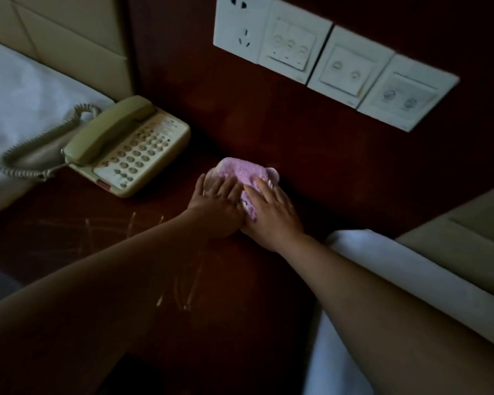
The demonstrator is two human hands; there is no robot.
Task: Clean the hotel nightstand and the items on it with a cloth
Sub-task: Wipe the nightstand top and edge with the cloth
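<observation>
A pink fluffy cloth (241, 172) lies bunched on the dark red wooden nightstand (160, 252), near its back edge. My left hand (217, 202) presses flat on the cloth's left part with fingers spread. My right hand (271, 210) presses on its right part, fingers straight, touching the left hand at the thumb side. A beige corded telephone (129, 149) stands at the back left of the nightstand, its handset on the cradle. Pale scratch marks show on the wood in front of my hands.
A bed with white sheet (20, 109) and padded headboard (69, 44) borders the left. Another bed with white linen (411, 275) borders the right. White socket and switch plates (325, 61) sit on the dark wall panel behind.
</observation>
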